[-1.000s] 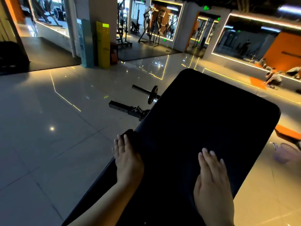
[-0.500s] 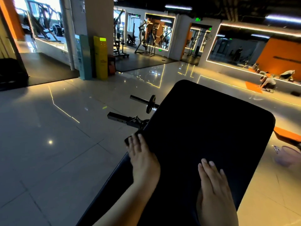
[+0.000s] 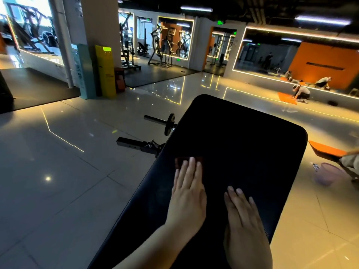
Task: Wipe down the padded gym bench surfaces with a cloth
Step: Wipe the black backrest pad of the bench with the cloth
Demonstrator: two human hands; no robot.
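Bench padding (image 3: 242,148) — smooth, black, round-cornered — bears left hand (image 3: 187,193) flat on dark cloth (image 3: 178,162), right hand (image 3: 244,220) flat, fingers together.

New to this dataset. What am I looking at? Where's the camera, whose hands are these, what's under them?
There is no robot here. A person wears one wide-angle camera on the head, looking forward and down, so every picture is that person's own view; the largest is the present moment.

The big black shape is a padded bench pad in a gym, standing on a tiled floor. Both hands lie flat on it with straight fingers. The left hand presses on a small dark reddish cloth, which peeks out past its fingertips. The right hand rests bare on the pad, with nothing under it that I can see.

Neither hand grips anything. Left of the bench there is a weight plate on a peg; at right, a purple basin sits on the floor.
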